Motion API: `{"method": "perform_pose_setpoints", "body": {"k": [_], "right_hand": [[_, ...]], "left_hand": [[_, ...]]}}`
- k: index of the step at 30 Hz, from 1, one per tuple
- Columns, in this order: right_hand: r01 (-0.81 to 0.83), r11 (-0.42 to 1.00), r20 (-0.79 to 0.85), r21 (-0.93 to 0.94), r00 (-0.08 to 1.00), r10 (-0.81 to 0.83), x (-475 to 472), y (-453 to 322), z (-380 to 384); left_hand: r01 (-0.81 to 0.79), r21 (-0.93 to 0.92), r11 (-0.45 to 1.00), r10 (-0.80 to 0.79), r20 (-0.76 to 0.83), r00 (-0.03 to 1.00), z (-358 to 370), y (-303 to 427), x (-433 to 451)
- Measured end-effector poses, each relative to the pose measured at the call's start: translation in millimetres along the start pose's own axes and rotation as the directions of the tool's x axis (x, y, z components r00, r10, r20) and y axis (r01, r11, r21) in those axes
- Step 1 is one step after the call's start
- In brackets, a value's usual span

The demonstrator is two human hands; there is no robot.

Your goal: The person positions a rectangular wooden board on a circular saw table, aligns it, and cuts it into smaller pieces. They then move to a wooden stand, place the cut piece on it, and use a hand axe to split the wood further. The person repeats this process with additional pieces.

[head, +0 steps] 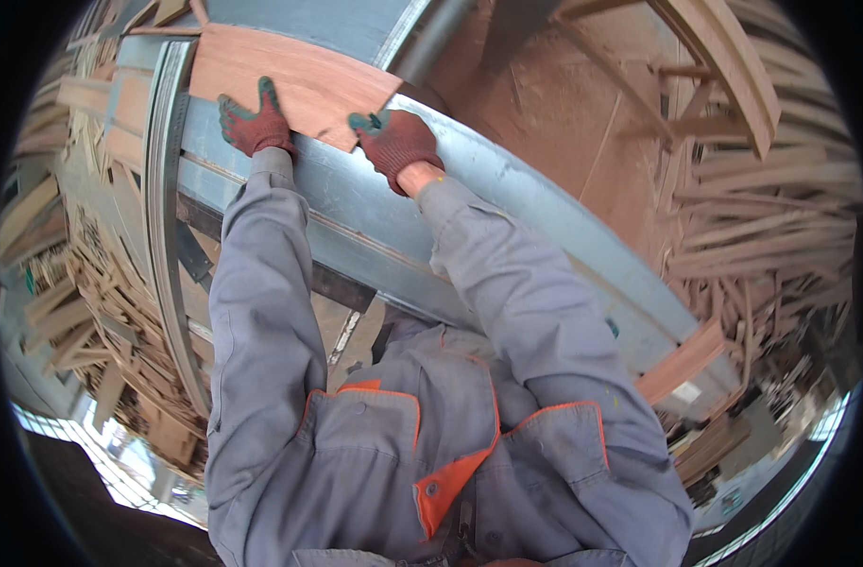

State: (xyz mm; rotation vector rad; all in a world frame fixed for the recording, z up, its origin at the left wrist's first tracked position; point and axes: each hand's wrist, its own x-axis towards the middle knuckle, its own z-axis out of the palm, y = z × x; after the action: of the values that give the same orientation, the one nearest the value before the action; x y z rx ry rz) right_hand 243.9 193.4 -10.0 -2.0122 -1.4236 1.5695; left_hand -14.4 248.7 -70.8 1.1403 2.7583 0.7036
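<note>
A flat reddish wooden board point(296, 71) lies on a metal machine table point(488, 163) in front of me. My left hand point(258, 120), in a red knit glove with green-coated fingertips, is at the board's near edge, its thumb on the top face and its other fingers bent at the edge. At the near right corner, my right hand point(399, 142), gloved alike, grips the board between thumb and fingers. The undersides of both hands are hidden.
A grooved metal rail point(165, 177) runs along the left of the table. Scrap wood strips point(134, 340) are heaped at left, with stacked lengths point(771, 227) at right. A wooden frame piece point(736, 71) juts in at upper right. A short wood block point(683, 361) rests on the table's right end.
</note>
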Motion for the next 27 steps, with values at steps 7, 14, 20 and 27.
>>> {"method": "perform_pose_setpoints", "body": {"k": [7,14,20,27], "right_hand": [[0.008,0.994,0.014,-0.111,1.000,-0.007,4,-2,4],[-0.005,0.999,0.008,-0.037,1.000,0.005,7,2,2],[-0.025,1.000,-0.008,-0.008,1.000,0.025,13,8,11],[-0.223,0.940,0.084,0.259,0.975,0.208,-5,2,11]], "left_hand": [[-0.007,-0.073,0.997,0.005,-0.022,1.000,4,-1,3],[-0.013,-0.061,0.998,0.012,-0.015,1.000,5,-4,5],[-0.012,-0.124,0.992,0.009,-0.026,1.000,6,-1,0],[0.030,0.092,0.995,-0.036,0.072,0.997,1,5,-20]]}}
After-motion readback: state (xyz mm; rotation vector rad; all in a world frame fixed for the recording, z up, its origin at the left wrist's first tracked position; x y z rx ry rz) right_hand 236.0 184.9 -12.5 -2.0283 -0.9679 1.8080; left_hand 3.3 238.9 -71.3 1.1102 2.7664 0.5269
